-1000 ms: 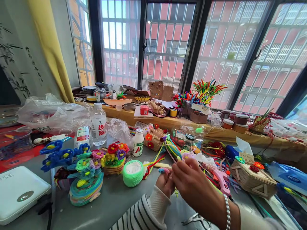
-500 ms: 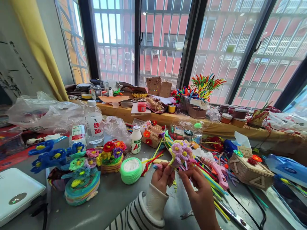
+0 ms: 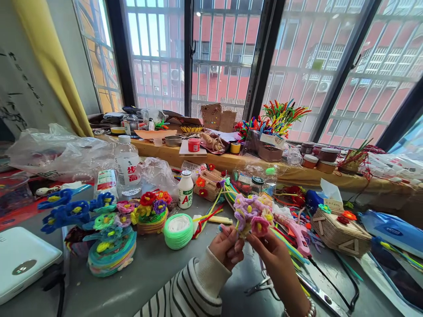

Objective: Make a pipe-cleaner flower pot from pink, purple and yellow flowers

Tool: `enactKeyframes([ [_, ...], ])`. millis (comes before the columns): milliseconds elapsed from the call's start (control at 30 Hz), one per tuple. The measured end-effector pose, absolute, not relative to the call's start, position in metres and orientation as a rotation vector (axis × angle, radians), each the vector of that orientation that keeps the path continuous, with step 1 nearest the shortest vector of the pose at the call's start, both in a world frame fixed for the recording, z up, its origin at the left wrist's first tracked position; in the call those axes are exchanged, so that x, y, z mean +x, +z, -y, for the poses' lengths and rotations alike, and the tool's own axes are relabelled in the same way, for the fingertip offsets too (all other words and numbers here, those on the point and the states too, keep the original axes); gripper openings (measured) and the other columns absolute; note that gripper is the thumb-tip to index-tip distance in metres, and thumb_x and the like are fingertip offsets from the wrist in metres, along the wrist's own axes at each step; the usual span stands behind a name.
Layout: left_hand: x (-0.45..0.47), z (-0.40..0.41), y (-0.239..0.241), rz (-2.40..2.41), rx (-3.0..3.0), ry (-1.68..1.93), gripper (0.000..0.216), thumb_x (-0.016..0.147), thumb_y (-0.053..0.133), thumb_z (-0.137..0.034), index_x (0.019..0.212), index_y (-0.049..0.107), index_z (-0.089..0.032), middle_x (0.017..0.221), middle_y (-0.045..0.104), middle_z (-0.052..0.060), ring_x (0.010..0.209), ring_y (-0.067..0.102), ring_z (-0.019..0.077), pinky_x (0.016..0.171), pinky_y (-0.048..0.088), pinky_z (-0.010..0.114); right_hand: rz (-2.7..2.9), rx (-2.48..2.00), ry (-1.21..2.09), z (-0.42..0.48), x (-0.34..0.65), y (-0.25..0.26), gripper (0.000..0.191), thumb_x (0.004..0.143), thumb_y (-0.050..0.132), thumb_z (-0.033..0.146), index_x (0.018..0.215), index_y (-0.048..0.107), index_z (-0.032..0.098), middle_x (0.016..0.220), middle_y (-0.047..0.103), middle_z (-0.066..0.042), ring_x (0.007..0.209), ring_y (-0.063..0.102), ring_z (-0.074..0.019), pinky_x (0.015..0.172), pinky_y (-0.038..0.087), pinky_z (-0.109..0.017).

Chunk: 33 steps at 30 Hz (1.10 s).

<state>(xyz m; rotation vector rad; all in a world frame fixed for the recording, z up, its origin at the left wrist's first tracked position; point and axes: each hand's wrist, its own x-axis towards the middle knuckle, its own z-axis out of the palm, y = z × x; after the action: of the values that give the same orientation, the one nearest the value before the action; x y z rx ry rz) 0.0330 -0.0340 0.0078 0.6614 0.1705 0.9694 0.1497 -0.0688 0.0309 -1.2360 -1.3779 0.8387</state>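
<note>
A small bunch of pink and purple pipe-cleaner flowers [image 3: 251,214] stands upright above the grey table [image 3: 155,273]. My left hand [image 3: 228,247], in a striped sleeve, is closed around its stems from the left. Pinching the bunch's base from the right is my right hand [image 3: 274,257], with a bead bracelet at the wrist. Loose pipe cleaners [image 3: 214,211] and a roll of green tape [image 3: 178,230] lie just behind my hands.
Stacked flower coasters [image 3: 112,246] and blue flowers [image 3: 68,209] sit at left by a white device [image 3: 23,259]. A pink glue gun [image 3: 299,235], woven box [image 3: 342,231], pliers [image 3: 261,286] and bottles [image 3: 127,165] crowd the table. A wooden sill [image 3: 231,165] holds jars and pipe cleaners.
The flower bunch has come up into full view between my hands. My right hand has dropped from covering it to pinching its base, and the left hand has closed around the stems.
</note>
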Motion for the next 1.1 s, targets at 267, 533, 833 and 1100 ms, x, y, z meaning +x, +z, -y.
enactKeyframes([
  [267, 0.030, 0.040, 0.010, -0.081, 0.589, 0.724, 0.022, 0.063, 0.061, -0.027, 0.064, 0.045, -0.012, 0.040, 0.037, -0.008, 0.030, 0.016, 0.0000, 0.030, 0.013, 0.011, 1.358, -1.037, 1.045, 0.069, 0.157, 0.038, 0.028, 0.066, 0.057, 0.037, 0.082, 0.059, 0.015, 0.077, 0.061, -0.005, 0.083, 0.052, -0.0207, 0.072, 0.041, -0.030],
  [533, 0.025, 0.050, 0.022, -0.116, 0.587, 0.558, 0.016, 0.066, 0.058, -0.024, 0.068, 0.048, -0.012, 0.039, 0.033, -0.007, 0.033, 0.014, 0.0016, 0.031, 0.012, 0.011, 1.469, -0.998, 1.169, 0.076, 0.164, 0.050, 0.029, 0.065, 0.057, 0.039, 0.084, 0.063, 0.018, 0.091, 0.061, -0.006, 0.093, 0.051, -0.0228, 0.081, 0.038, -0.034],
  [833, 0.027, 0.049, 0.019, -0.098, 0.477, 0.517, 0.013, 0.065, 0.058, -0.020, 0.066, 0.051, -0.008, 0.038, 0.035, -0.006, 0.032, 0.018, 0.0002, 0.031, 0.016, 0.009, 1.420, -0.981, 1.174, 0.071, 0.163, 0.038, 0.017, 0.066, 0.056, 0.033, 0.067, 0.063, 0.017, 0.065, 0.062, -0.002, 0.068, 0.056, -0.0176, 0.068, 0.043, -0.029],
  [1100, 0.032, 0.045, 0.016, -0.171, 0.598, 0.655, 0.024, 0.058, 0.065, -0.028, 0.061, 0.049, -0.010, 0.042, 0.043, -0.006, 0.030, 0.023, -0.0010, 0.029, 0.021, 0.011, 1.494, -1.109, 0.933, 0.070, 0.160, 0.033, 0.021, 0.070, 0.051, 0.032, 0.061, 0.058, 0.014, 0.059, 0.053, -0.001, 0.061, 0.049, -0.0150, 0.057, 0.041, -0.024],
])
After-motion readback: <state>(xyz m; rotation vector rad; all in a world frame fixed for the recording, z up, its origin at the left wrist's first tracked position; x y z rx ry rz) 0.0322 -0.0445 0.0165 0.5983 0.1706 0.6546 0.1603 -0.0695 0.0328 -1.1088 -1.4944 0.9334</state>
